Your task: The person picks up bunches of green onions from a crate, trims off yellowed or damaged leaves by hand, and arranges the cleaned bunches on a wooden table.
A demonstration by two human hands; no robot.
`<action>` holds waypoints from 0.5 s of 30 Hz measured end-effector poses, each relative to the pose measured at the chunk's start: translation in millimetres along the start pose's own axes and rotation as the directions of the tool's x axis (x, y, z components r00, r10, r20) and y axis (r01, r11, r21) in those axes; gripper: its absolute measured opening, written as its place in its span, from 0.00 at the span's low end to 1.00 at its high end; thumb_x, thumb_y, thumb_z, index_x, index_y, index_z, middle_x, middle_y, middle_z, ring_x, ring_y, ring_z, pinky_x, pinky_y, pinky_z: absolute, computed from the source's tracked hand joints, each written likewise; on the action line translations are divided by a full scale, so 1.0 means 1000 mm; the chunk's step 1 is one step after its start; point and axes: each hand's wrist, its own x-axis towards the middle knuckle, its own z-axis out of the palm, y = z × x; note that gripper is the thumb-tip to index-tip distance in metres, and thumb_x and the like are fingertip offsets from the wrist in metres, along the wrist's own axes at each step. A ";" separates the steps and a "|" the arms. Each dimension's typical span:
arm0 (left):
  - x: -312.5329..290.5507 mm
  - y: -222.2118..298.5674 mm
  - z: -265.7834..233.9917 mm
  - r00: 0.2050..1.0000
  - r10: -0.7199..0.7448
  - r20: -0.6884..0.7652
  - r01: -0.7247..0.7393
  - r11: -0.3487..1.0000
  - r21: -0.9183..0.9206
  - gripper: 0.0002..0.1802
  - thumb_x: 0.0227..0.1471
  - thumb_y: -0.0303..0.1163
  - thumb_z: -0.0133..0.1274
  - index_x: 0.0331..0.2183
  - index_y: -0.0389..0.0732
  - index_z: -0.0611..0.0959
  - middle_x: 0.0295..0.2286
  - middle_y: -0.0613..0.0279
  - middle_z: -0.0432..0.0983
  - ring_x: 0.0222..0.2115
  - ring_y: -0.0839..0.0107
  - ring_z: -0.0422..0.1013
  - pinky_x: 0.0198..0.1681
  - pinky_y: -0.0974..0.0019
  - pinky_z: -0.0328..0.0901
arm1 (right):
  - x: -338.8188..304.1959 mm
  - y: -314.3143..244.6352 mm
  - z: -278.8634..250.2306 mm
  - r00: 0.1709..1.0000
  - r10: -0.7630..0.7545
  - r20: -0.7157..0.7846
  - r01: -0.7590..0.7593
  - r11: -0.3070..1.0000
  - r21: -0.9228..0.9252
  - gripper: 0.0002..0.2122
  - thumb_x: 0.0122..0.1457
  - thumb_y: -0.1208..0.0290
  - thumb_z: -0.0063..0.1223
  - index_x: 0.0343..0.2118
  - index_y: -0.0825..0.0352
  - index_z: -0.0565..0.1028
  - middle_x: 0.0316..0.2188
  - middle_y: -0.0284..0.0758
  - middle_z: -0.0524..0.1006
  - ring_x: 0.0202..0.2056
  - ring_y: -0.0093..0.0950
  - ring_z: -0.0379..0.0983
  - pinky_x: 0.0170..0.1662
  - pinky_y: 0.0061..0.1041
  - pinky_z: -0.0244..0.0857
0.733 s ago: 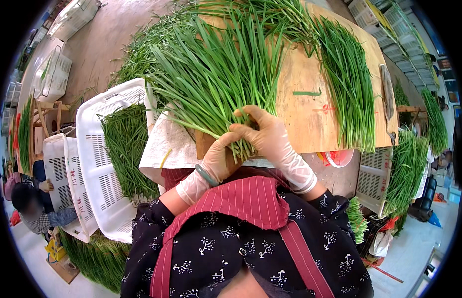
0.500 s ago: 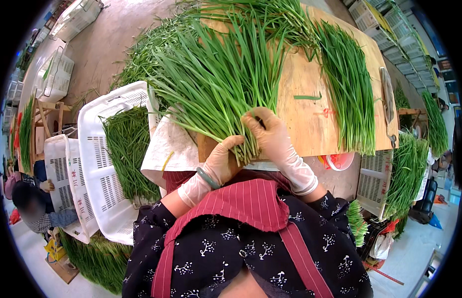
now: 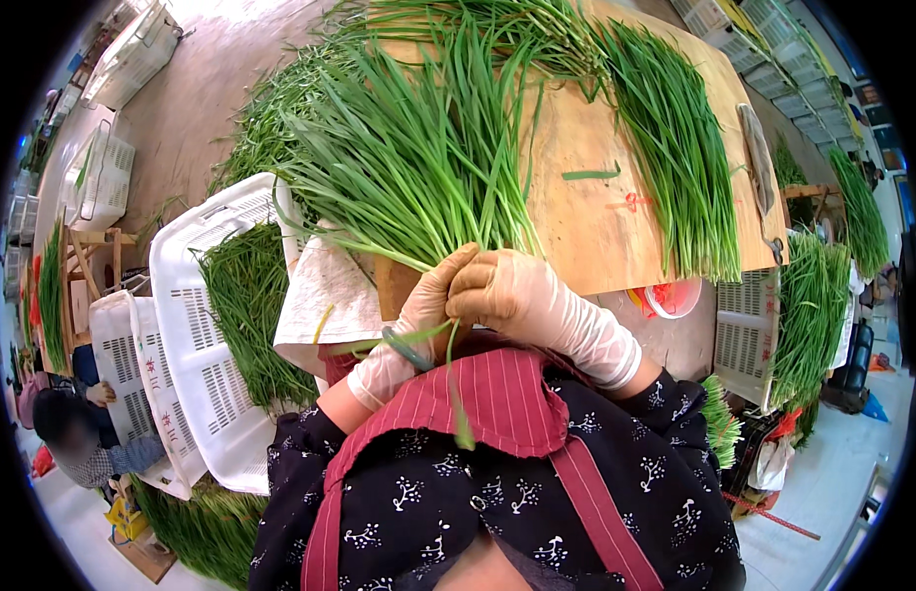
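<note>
Both my hands wear thin pale gloves and meet at the cut ends of a large fanned bunch of garlic chives [image 3: 418,158] on the wooden board. My left hand [image 3: 430,300] is closed round the stalk ends at their left side. Against it, my right hand [image 3: 502,288] is closed, its fingertips curled in at the left fingers. From beneath the right fingertips a loose chive blade [image 3: 458,394] hangs down in front of my apron, and another stretches left across my left wrist. The stalk ends are hidden behind my hands.
On the wooden board [image 3: 596,236], a neat chive row [image 3: 675,148] lies at right beside a cut leaf piece [image 3: 591,174]. At left stands a white crate [image 3: 197,315] of chives. A red-and-white tub [image 3: 675,295] is below the board. A person [image 3: 73,433] sits far left.
My right hand has moved down and left from the stalks to my left hand. Loose blades now dangle below the hands. The view has shifted slightly.
</note>
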 end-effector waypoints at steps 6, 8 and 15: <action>-0.003 -0.002 0.014 0.992 -0.012 -0.129 0.029 0.990 0.135 0.07 0.50 0.33 0.47 0.30 0.41 0.76 0.22 0.63 0.73 0.23 0.73 0.70 0.28 0.68 0.68 | -0.005 -0.023 -0.013 0.993 0.011 0.119 0.002 0.995 -0.102 0.04 0.40 0.70 0.54 0.22 0.59 0.73 0.24 0.26 0.73 0.26 0.27 0.70 0.30 0.26 0.65; -0.002 -0.009 0.017 0.967 0.135 -0.215 -0.086 0.971 0.223 0.08 0.49 0.32 0.48 0.32 0.39 0.76 0.22 0.62 0.73 0.24 0.72 0.70 0.29 0.67 0.68 | -0.006 -0.033 -0.023 0.979 0.055 0.194 -0.054 0.998 -0.009 0.03 0.42 0.68 0.54 0.21 0.59 0.73 0.23 0.27 0.73 0.24 0.29 0.70 0.27 0.27 0.65; 0.002 -0.003 -0.016 0.976 0.150 -0.158 -0.132 0.984 0.115 0.15 0.47 0.29 0.49 0.39 0.34 0.73 0.32 0.55 0.73 0.31 0.67 0.71 0.36 0.61 0.69 | 0.066 -0.027 -0.091 0.938 0.155 0.311 -0.286 0.853 0.437 0.09 0.47 0.62 0.54 0.29 0.60 0.75 0.25 0.32 0.74 0.27 0.29 0.72 0.30 0.26 0.66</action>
